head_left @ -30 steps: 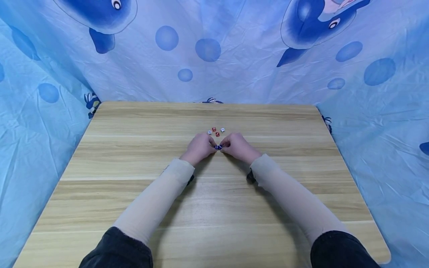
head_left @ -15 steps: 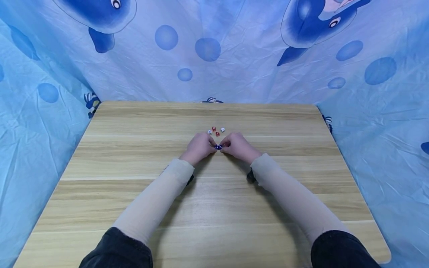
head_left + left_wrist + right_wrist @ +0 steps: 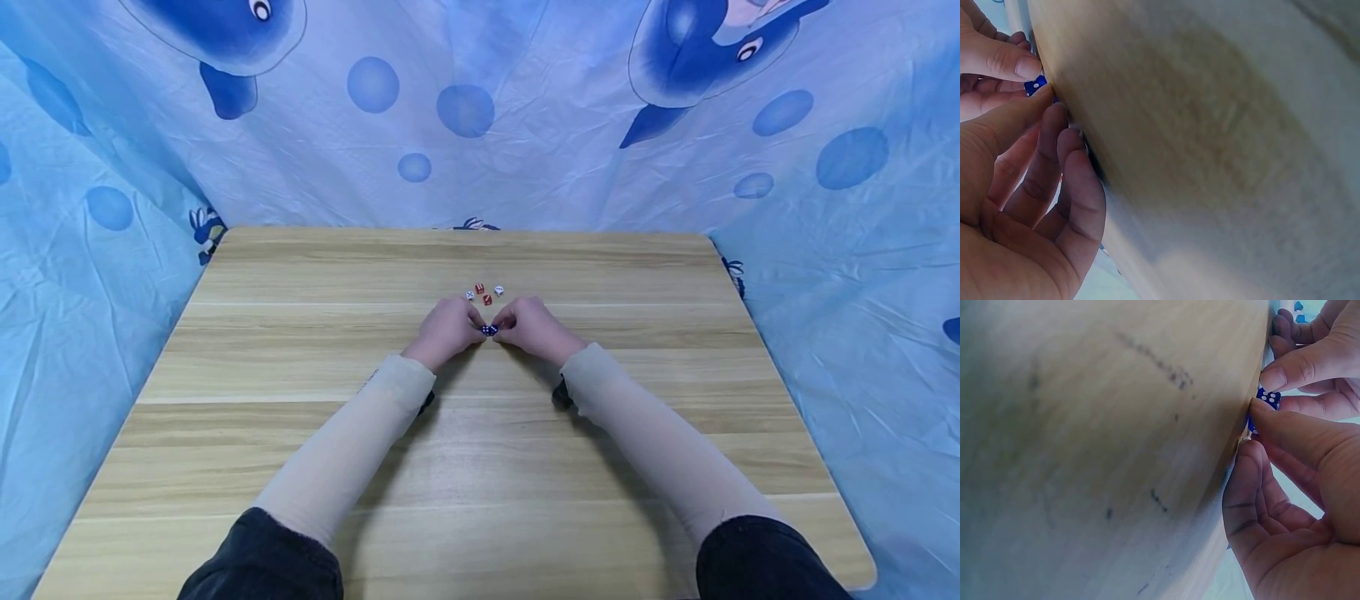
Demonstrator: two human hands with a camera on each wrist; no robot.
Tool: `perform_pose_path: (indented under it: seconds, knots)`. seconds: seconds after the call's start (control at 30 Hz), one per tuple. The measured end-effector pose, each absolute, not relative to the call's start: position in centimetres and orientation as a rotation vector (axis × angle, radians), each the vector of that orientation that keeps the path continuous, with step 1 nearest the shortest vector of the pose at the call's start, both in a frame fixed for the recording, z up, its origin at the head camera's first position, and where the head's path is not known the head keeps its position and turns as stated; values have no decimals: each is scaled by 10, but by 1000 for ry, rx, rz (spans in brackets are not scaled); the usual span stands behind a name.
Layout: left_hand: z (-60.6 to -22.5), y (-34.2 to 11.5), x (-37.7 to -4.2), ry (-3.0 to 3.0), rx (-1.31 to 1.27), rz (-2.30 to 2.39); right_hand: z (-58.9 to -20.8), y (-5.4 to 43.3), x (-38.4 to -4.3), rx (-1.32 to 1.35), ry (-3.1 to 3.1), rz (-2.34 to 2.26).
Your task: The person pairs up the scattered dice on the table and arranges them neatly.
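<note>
Two dark blue dice with white dots [image 3: 489, 330] sit side by side, just over or on the wooden table, between my hands. My left hand [image 3: 448, 327] pinches the left die between thumb and fingertips. From the other side, my right hand [image 3: 536, 327] pinches the right one the same way. The right wrist view shows the dotted face of one blue die [image 3: 1269, 397] by the left thumb; the other is mostly hidden by the right fingers. In the left wrist view, a blue die [image 3: 1035, 85] peeks out between the two thumbs.
Just beyond my hands lie two red dice, one nearer [image 3: 487, 300] and one farther [image 3: 480, 288], with a white die on the left [image 3: 469, 296] and another on the right [image 3: 498, 291]. A blue dolphin-print curtain [image 3: 525, 183] encloses the wooden table [image 3: 480, 467].
</note>
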State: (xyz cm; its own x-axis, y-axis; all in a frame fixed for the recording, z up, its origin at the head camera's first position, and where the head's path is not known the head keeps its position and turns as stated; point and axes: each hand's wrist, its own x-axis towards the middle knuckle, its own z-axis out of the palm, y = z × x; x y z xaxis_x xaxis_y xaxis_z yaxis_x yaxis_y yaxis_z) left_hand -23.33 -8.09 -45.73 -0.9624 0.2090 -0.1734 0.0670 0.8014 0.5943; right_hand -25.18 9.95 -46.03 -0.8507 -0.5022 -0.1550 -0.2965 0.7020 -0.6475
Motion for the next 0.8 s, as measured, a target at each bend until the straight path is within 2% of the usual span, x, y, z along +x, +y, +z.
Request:
perform_pose_path:
  seconds: [0.8]
  knots:
    - [-453,-81,-231,2753,199,896,-461,99,-253,-636,2609,-898]
